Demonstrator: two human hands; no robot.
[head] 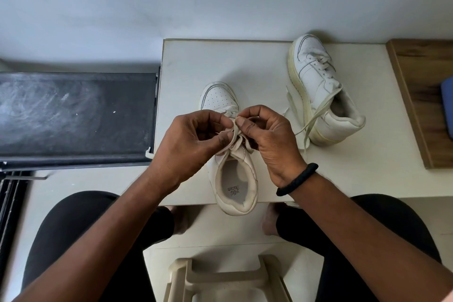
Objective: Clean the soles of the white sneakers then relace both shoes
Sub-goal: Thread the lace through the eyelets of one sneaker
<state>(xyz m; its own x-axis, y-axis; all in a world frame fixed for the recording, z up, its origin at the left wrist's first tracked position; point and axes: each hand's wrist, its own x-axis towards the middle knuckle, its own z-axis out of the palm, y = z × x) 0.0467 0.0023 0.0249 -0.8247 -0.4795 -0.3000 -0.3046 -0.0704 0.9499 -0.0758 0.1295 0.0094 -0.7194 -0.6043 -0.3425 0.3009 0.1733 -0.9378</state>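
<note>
A white sneaker (234, 179) stands upright at the front edge of the white table (355, 179), toe pointing away, heel hanging slightly over the edge. My left hand (191, 140) and my right hand (272, 140) meet above its tongue, each pinching a strand of its cream lace (234, 133). A black band circles my right wrist. The second white sneaker (323, 91) lies at the back right, tipped toward its side so its yellowed sole edge shows. It is laced, with loose lace ends (311, 120) trailing over the table.
A dark scuffed surface (73, 115) lies to the left of the table. A wooden board (421, 95) with a blue object (447, 110) on it sits at the right edge. A cream plastic stool (228, 279) stands between my knees below.
</note>
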